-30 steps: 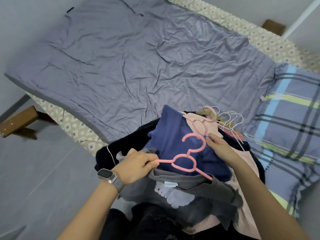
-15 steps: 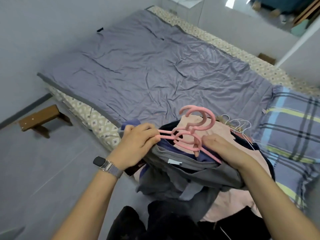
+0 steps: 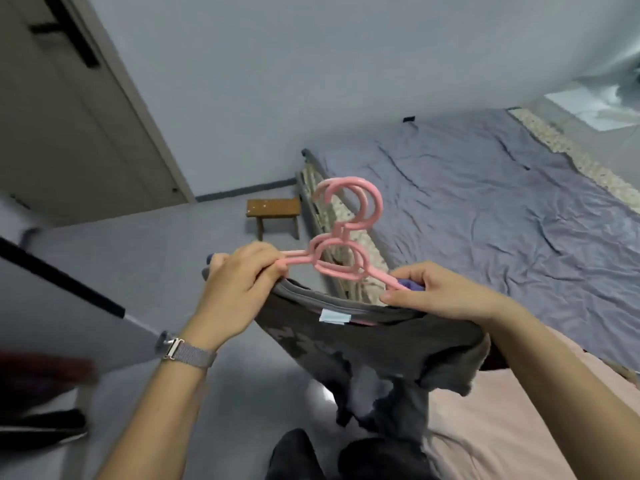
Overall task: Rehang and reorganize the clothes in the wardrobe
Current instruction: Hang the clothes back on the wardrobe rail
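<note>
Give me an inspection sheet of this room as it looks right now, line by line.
Surface: bed with a wrinkled grey-purple cover.
Job's things: pink hangers, seemingly two stacked, carrying a grey shirt; a purple garment peeks out at the right end; pink fabric lies at lower right.
Clutter: wooden stool on the floor beside the bed.
Hands: left hand grips the hangers' left arm; right hand pinches the right end.
Cables: nothing seen.
Surroundings: door at left, blurred; grey floor.
</note>
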